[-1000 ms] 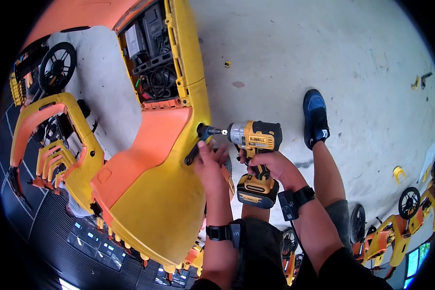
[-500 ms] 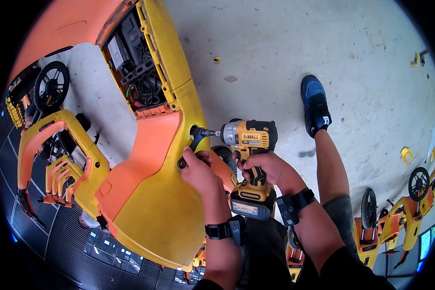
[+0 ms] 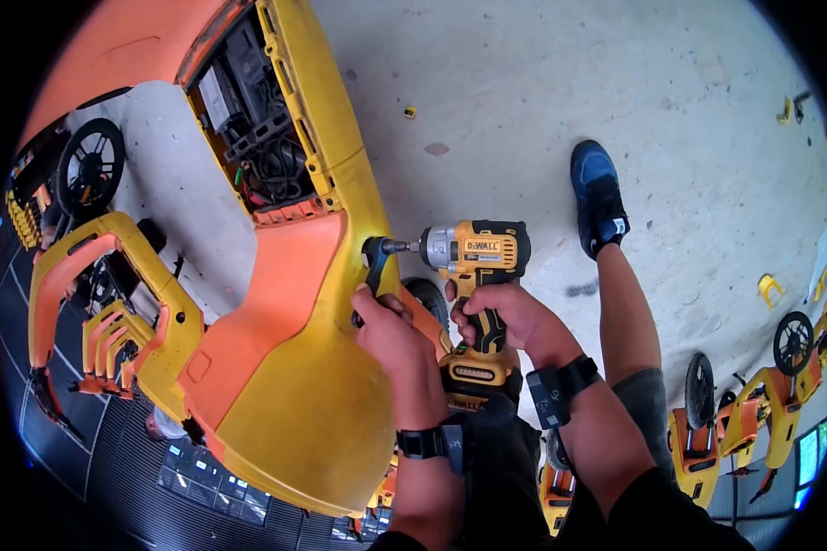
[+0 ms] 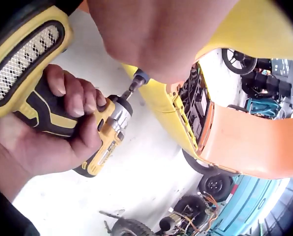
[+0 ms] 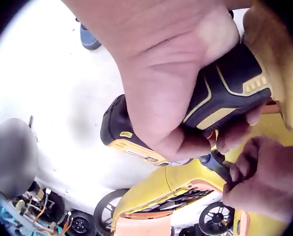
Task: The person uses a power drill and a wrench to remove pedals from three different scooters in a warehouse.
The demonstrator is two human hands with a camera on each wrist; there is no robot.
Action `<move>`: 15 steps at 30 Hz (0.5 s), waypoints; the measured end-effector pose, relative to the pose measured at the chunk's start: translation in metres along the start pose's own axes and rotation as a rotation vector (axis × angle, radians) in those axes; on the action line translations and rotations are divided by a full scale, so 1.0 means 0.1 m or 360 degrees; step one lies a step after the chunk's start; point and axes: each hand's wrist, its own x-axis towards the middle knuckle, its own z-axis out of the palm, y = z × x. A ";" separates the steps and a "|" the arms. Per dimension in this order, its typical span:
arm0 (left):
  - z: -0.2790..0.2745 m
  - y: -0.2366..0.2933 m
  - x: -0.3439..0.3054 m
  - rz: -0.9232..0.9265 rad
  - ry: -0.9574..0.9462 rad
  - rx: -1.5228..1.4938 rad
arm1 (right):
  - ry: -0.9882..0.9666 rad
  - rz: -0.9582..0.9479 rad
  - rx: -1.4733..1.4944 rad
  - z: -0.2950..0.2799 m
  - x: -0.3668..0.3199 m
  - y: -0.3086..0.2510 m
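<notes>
In the head view my right hand [image 3: 515, 317] grips the handle of a yellow and black cordless impact driver [image 3: 492, 248], held level with its battery [image 3: 473, 395] hanging below. A socket [image 3: 397, 246] on its nose meets the side of a yellow and orange vehicle body [image 3: 294, 441], at the head of a dark wrench [image 3: 375, 266]. The fingers of my left hand [image 3: 390, 335] curl round that wrench's lower end. From the right wrist, part of the wrench [image 5: 216, 166] shows beside the left hand [image 5: 266, 177]. Whatever fastener sits inside the socket is hidden.
An uncovered bay [image 3: 262, 138] in the body holds cables and dark modules. Another yellow frame [image 3: 147, 275] stands at the left, near a black spoked wheel [image 3: 92, 167]. More vehicles [image 3: 781, 395] line the right side. Small yellow pieces [image 3: 410, 112] lie on the grey floor.
My left hand has taken a fuller grip on the wrench, which has swung more upright. The driver stays at the body, its nose slightly nearer. The head view has shifted.
</notes>
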 end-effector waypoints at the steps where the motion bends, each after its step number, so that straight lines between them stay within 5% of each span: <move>1: 0.01 -0.03 0.01 0.0018 0.0009 0.0003 | 0.0006 0.0003 0.0003 -0.01 -0.01 0.00; 15: -0.02 -0.08 0.01 0.0053 -0.0049 -0.0107 | 0.0036 -0.0063 -0.0233 -0.03 -0.02 -0.06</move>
